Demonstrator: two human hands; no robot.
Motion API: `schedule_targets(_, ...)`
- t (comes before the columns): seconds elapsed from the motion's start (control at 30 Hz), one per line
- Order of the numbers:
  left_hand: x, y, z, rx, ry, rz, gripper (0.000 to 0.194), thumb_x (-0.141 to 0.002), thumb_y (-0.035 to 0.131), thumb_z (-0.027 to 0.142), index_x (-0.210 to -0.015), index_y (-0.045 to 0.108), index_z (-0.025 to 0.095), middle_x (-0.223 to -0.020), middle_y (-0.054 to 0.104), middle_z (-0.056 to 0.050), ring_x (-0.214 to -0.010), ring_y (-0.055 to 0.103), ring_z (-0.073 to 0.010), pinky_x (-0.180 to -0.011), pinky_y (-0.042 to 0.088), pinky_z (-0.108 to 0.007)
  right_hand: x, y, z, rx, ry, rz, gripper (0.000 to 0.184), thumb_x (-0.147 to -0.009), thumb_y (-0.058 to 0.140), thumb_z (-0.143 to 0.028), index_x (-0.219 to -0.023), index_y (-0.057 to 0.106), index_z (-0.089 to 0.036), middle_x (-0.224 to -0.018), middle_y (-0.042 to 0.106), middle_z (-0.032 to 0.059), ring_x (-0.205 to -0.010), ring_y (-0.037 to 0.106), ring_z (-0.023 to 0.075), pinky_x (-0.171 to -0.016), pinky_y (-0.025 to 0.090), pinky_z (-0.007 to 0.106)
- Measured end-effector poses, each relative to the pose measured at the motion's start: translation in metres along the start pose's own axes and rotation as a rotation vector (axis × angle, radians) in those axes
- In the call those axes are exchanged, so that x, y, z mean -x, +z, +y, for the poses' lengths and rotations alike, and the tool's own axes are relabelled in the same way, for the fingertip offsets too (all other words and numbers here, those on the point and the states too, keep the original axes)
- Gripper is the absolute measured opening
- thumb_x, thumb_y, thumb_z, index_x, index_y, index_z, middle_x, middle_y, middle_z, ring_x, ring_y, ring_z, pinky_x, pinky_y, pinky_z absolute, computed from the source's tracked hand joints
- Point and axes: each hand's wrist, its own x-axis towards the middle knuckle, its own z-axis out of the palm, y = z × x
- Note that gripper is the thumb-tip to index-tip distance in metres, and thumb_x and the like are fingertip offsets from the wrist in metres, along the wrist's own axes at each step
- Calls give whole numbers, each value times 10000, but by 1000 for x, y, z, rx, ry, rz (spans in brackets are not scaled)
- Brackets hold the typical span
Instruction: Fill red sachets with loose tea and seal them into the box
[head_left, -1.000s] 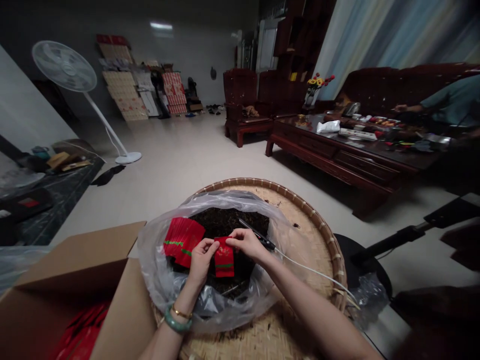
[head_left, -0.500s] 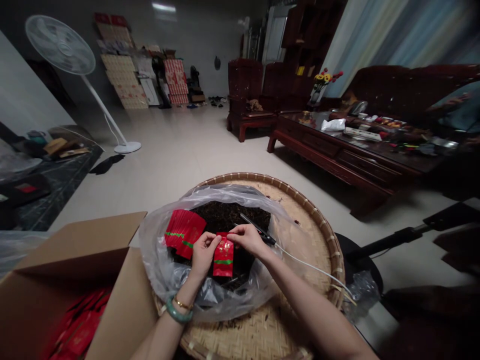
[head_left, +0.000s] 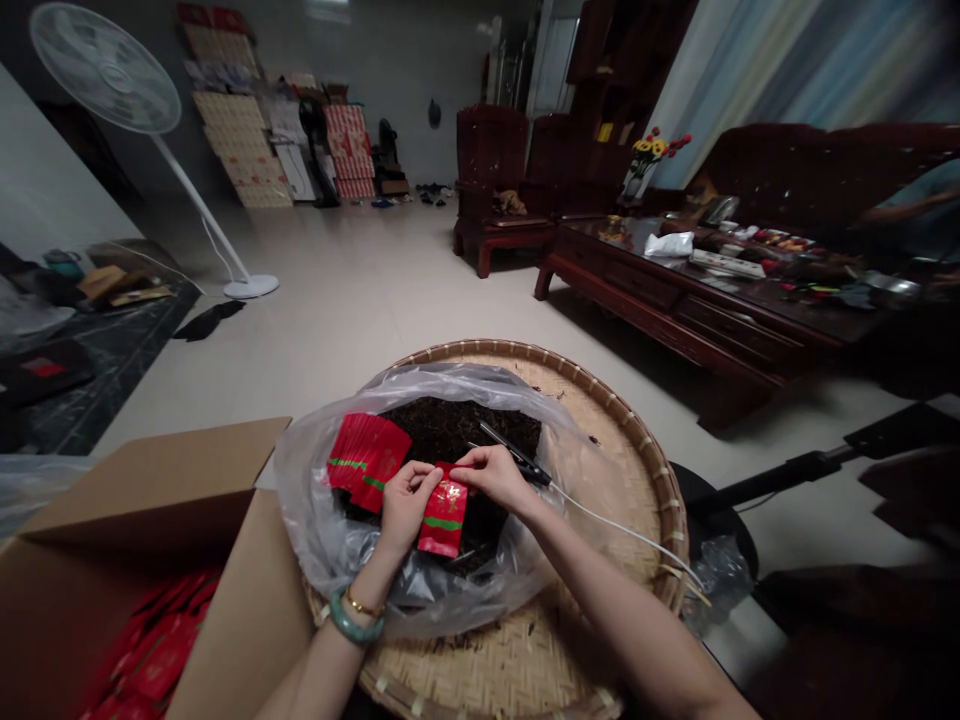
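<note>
Both hands pinch the top edge of a small red packet (head_left: pixel 442 522) that has a green band and gold print. My left hand (head_left: pixel 406 502) grips its left corner, with a jade bangle and a gold bracelet on the wrist. At the right corner, my right hand (head_left: pixel 493 478) does the same. Beneath is a clear plastic bag (head_left: pixel 307 520) of dark loose leaves (head_left: pixel 442 420), probably tea. A fanned stack of matching red packets (head_left: pixel 367 455) lies in it on the left. A black corded tool, seemingly a hand sealer (head_left: pixel 517 455), rests behind my right hand.
The bag sits on a round woven bamboo tray (head_left: pixel 630 460). An open cardboard box (head_left: pixel 255 590) holding many red packets (head_left: pixel 154 650) stands at the left. A white cord (head_left: pixel 622 535) crosses the tray's right side. Beyond are a standing fan (head_left: pixel 251 287) and a low wooden table (head_left: pixel 637 285).
The held packet has tilted, its lower end swinging slightly left. Both hands keep their pinch on its top edge. The camera view has shifted slightly.
</note>
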Motion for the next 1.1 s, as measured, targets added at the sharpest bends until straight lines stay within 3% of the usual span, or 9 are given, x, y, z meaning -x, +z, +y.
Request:
schedule_targets(0.1,0,0,5,110,-97,-84,323,-625,752,382,-734,562,144,-544,613,40,-477,545,-75,-478,392,-157,0,-1,1,5,8,-2,345,-549,762,-434,-669,675,-123,-511,600,-5,-433,522,105,-453,408,228)
schedule_targets(0.2,3,2,10,226,-251,-246,405,-616,769,380,-861,551,143,-661,677,-3,-562,626,-116,-553,467,-196,1,-2,1,29,-13,-8,320,-578,744,-422,-680,687,-124,-520,615,4,-434,528,109,-456,411,232)
schedule_targets(0.33,9,6,14,178,-401,-411,521,-569,807,367,-957,568,113,-789,709,-80,-649,682,-189,-593,520,-261,4,1,2,141,-91,21,218,-630,712,-346,-696,711,-138,-587,663,26,-499,568,130,-490,423,233)
schedule_targets(0.53,8,6,12,157,-473,-307,497,-491,846,370,-838,619,95,-676,702,-76,-599,687,-194,-522,503,-216,3,-1,0,307,-198,48,128,-673,686,-269,-740,721,-165,-679,695,23,-608,611,147,-572,446,237)
schedule_targets(0.63,5,4,10,183,-473,-244,488,-495,851,333,-870,641,103,-828,725,-110,-641,698,-200,-515,515,-218,-1,-20,-4,394,-235,78,208,-733,648,-295,-891,703,-172,-773,703,30,-691,628,159,-641,465,254)
schedule_targets(0.73,3,4,7,193,-486,-215,454,-534,836,308,-895,647,107,-989,708,-151,-673,701,-202,-505,528,-229,-3,-45,-6,697,-290,202,338,-757,645,-317,-1062,646,-171,-985,678,76,-917,602,209,-799,451,309)
schedule_targets(0.9,2,4,5,205,-477,-229,445,-552,828,305,-904,647,102,-1029,698,-163,-731,705,-220,-530,543,-240,0,-56,1,1187,-137,190,629,-712,695,-273,-1285,491,-113,-1178,573,173,-1098,504,288,-904,400,357)
schedule_targets(1.0,3,4,5,206,-462,-225,458,-538,835,308,-899,650,94,-1002,704,-167,-765,703,-231,-531,536,-231,-1,-52,4,1260,-87,189,608,-711,675,-226,-1278,497,-98,-1152,578,179,-1093,501,291,-907,396,351)
schedule_targets(1.1,4,4,7,199,-455,-221,465,-521,843,310,-886,657,91,-970,713,-160,-746,702,-223,-520,524,-223,-2,-56,-1,1178,-86,213,538,-709,653,-219,-1223,552,-94,-1128,598,177,-1067,522,292,-905,401,357)
